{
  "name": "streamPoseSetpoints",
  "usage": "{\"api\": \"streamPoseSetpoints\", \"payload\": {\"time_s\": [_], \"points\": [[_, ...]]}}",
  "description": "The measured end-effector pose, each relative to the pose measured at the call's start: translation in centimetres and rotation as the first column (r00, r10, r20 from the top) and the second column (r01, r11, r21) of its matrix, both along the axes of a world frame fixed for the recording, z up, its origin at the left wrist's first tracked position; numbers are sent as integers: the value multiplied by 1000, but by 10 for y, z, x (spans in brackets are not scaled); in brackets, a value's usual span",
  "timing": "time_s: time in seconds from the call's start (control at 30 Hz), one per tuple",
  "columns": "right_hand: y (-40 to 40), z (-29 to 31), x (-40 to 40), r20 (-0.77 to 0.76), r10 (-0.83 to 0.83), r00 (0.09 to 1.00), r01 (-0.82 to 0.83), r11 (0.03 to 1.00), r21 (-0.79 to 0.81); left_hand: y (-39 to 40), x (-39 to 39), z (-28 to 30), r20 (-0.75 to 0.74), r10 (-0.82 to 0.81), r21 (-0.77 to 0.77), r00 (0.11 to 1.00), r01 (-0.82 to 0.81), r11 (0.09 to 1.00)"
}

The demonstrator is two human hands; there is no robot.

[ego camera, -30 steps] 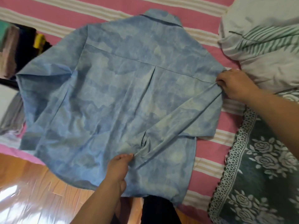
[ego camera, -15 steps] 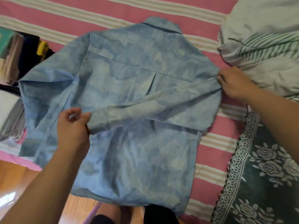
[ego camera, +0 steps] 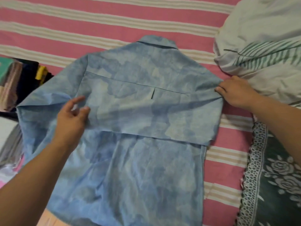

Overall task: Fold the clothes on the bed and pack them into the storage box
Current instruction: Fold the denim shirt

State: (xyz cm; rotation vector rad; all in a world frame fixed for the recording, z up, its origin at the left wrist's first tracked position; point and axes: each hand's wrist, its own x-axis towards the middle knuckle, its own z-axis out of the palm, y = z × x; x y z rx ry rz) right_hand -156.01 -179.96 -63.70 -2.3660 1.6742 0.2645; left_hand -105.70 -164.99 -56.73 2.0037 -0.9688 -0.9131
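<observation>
Right hand [ego camera: 234, 91] pinches the shirt [ego camera: 146, 168]; left hand [ego camera: 71, 118] rests open.

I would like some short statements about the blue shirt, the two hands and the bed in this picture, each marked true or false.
1. The blue shirt lies with its back side up. True.
2. The right sleeve is folded across the back. True.
3. The left hand grips the collar. False: it rests with loose fingers near the end of the folded sleeve.
4. The right hand holds the shirt at its right shoulder. True.
5. The bed sheet is plain white. False: it has pink and cream stripes.
</observation>
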Motion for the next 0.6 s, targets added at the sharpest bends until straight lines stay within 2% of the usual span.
{"api": "streamPoseSetpoints", "payload": {"time_s": [0.03,0.1,0.17,0.23,0.27,0.3,0.37,0.43,0.5,0.57,0.6], "points": [[-2,0,6,-34,-7,999,6,1000,-12,-8,2,10,55,-20,-86,998,25,996],[-6,-7,21,-72,-4,997,-1,997,-76,-27,9,17,173,-39,-102,984,57,993],[-1,-7,43,-16,-158,987,151,966,-208,-46,22,5,307,-83,68,948,65,996],[28,-3,67,226,-311,923,367,889,-273,-50,32,-10,352,-229,329,908,108,938],[52,-3,78,327,-287,900,382,881,-279,-45,36,-21,302,-280,421,911,136,897],[81,-3,88,368,-195,909,310,907,-285,-41,37,-31,252,-284,455,925,146,878],[142,-14,100,282,47,958,17,975,-220,-28,32,-41,186,-219,450,958,115,886],[176,-29,94,88,122,989,-113,989,-100,-17,32,-47,155,-105,374,982,40,926],[179,-36,83,-27,-2,1000,0,996,-92,-9,35,-39,153,-37,266,987,-5,964],[178,-30,79,-46,-133,990,126,984,-129,5,47,-31,344,-105,210,933,32,977],[180,-26,82,-21,-159,987,155,979,-132,15,53,-27,446,-158,253,881,45,966]]}}
